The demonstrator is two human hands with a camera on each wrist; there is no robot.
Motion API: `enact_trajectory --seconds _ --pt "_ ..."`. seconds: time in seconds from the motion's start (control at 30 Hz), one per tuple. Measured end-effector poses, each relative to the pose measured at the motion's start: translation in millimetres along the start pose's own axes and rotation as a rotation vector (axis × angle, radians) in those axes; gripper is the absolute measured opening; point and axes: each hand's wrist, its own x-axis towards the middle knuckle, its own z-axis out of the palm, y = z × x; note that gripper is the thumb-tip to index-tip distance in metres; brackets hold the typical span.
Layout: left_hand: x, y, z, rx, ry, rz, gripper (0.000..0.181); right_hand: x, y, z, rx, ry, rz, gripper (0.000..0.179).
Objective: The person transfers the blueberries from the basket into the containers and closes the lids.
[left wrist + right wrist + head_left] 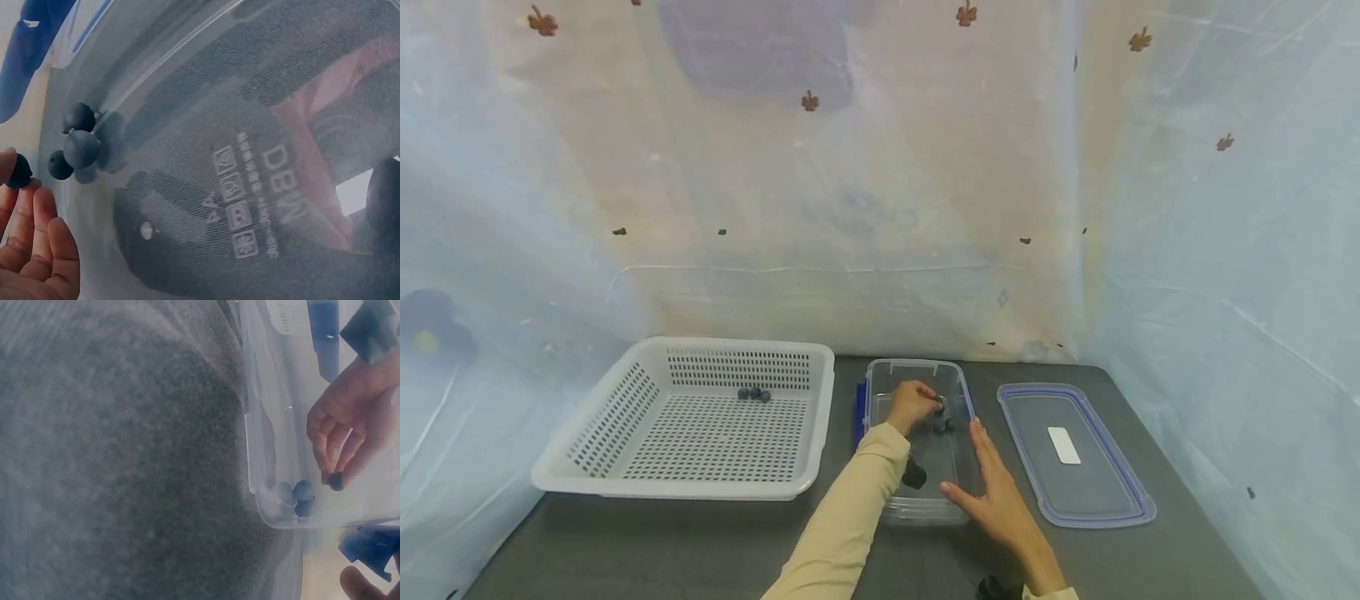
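Note:
My left hand (912, 406) reaches into the clear plastic container (904, 505) and pinches a blueberry (20, 172) between thumb and fingertips. Three more blueberries (81, 149) lie clustered on the container floor, just beyond the held one. My right hand (997, 498) stands at the container's right wall, fingers straight and thumb spread near the front corner. Only a bit of that hand's fingers (361, 584) shows in the right wrist view. A blue locking flap (860, 414) hangs on the container's left side.
To the left is a white perforated basket (820, 442) with three blueberries (754, 394) near its back wall. A clear lid with a blue seal (1078, 483) lies flat on the dark table (700, 542), right of the container. Patterned plastic sheeting (880, 183) surrounds the table's back and sides.

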Motion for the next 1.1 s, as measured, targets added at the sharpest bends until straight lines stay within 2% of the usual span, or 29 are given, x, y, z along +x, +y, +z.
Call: enact_trajectory --seconds 0.23,0.47,0.83,1.1 --pt "-2.5 -7.2 2.4 0.05 -0.031 -0.029 0.015 -0.2 0.5 0.5 -0.007 -0.001 -0.007 0.095" --pt "-4.0 -11.6 4.2 0.115 -0.035 -0.019 0.017 -0.9 -0.8 -0.1 -0.006 -0.001 -0.009 0.095" --pt "-5.9 -9.6 4.3 0.117 -0.035 -0.034 0.016 -0.7 -0.1 -0.2 0.005 0.006 -0.028 0.095" --pt "-7.5 -4.6 1.8 0.082 -0.051 -0.088 0.014 -0.8 -2.0 -1.7 0.009 -0.002 -0.016 0.095"
